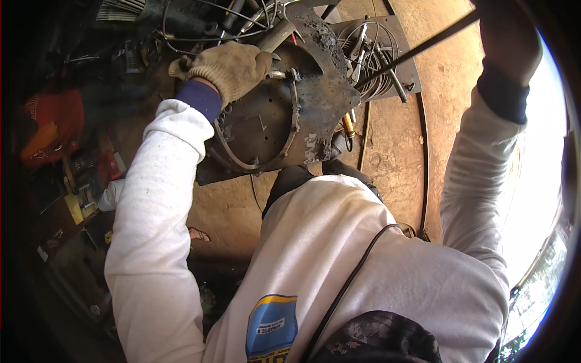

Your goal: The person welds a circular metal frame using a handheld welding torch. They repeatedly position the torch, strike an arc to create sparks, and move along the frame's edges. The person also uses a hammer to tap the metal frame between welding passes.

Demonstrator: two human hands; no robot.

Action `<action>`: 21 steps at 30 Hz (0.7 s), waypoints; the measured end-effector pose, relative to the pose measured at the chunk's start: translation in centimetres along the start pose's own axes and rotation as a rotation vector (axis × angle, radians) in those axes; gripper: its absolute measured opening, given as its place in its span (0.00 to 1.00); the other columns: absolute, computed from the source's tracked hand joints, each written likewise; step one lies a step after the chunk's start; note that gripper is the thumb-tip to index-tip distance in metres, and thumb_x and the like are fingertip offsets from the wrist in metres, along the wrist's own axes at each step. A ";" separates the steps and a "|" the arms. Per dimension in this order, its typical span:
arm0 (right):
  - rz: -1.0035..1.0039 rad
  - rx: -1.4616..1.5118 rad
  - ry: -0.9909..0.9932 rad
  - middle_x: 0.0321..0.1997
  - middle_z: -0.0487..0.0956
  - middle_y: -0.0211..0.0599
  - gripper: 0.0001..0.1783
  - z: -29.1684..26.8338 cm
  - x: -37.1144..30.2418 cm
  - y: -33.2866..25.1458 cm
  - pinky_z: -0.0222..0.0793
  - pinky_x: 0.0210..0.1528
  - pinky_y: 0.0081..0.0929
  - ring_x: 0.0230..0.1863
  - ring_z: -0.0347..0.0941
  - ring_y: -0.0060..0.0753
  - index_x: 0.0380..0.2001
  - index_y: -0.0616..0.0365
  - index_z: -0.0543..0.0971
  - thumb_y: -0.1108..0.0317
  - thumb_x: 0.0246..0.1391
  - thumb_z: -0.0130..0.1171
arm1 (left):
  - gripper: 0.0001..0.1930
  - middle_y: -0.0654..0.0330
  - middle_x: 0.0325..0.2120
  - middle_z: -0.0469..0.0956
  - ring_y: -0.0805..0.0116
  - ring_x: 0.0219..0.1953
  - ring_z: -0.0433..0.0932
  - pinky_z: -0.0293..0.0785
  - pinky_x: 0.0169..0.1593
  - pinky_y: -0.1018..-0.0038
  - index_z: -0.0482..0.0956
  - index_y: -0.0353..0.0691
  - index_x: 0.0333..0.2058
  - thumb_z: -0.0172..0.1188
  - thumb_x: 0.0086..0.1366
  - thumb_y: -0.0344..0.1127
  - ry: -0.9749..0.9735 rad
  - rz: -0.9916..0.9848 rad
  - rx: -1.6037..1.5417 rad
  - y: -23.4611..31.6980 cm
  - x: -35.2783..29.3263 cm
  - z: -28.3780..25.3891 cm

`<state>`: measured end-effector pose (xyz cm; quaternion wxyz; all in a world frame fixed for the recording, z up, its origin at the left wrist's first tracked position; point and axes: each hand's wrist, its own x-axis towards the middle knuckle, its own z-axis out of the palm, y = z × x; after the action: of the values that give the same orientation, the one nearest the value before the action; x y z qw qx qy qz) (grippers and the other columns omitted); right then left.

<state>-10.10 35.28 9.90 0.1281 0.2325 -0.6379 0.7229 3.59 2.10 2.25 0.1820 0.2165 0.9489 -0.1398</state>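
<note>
My left hand (233, 69), in a worn tan work glove, is over the far left part of a dark metal worktable (248, 103). Its fingers are curled, and whatever they hold is hidden. Just beside the fingertips lies a short, bright metal piece (278, 75). Below the glove, a thin metal ring (295, 115) lies on the tabletop. My right hand (511, 45) is raised at the upper right, dark and cut off by the picture's edge. A long dark bar (423, 45) slants from it down toward the table's right side; the fingers closing on it are mostly hidden.
A wide metal tube (275, 36) and tangled tools sit at the table's far side. Coiled cable (387, 60) and clamps lie on a plate to the right. A dark cable (423, 157) crosses the floor. Red items (57, 124) and clutter are at left.
</note>
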 end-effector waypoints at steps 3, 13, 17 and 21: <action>0.069 -0.568 -0.030 0.32 0.74 0.37 0.11 -5.6 -6.4 1.4 0.70 0.36 0.25 0.33 0.72 0.29 0.41 0.66 0.72 0.80 0.53 0.49 | 0.07 0.55 0.35 0.77 0.53 0.36 0.80 0.79 0.37 0.61 0.72 0.40 0.37 0.49 0.64 0.35 -0.027 -0.012 -0.021 0.1 0.6 -0.4; 0.536 0.274 0.390 0.33 0.74 0.38 0.23 -0.7 -26.6 -5.0 0.71 0.34 0.27 0.32 0.73 0.30 0.53 0.65 0.66 0.64 0.59 0.54 | 0.11 0.52 0.39 0.78 0.49 0.40 0.79 0.78 0.44 0.59 0.72 0.38 0.42 0.47 0.65 0.36 -0.030 0.050 0.078 -0.7 0.2 0.5; 0.573 0.176 0.516 0.30 0.74 0.35 0.22 -0.4 -35.8 -5.8 0.73 0.32 0.27 0.30 0.74 0.29 0.50 0.65 0.67 0.65 0.57 0.57 | 0.13 0.51 0.41 0.79 0.49 0.42 0.79 0.78 0.45 0.58 0.72 0.36 0.43 0.45 0.65 0.37 0.006 0.015 0.059 -0.5 0.9 0.5; 0.547 -0.013 0.635 0.28 0.73 0.31 0.21 4.6 -40.0 -8.0 0.71 0.28 0.23 0.27 0.73 0.26 0.48 0.63 0.68 0.71 0.53 0.62 | 0.15 0.44 0.42 0.79 0.50 0.43 0.81 0.80 0.43 0.60 0.74 0.35 0.48 0.45 0.67 0.31 0.010 0.067 0.098 -0.3 1.1 0.3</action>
<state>28.96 36.43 -2.82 0.1230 -0.1806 -0.6095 0.7621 2.59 2.13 1.58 0.1710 0.2574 0.9341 -0.1790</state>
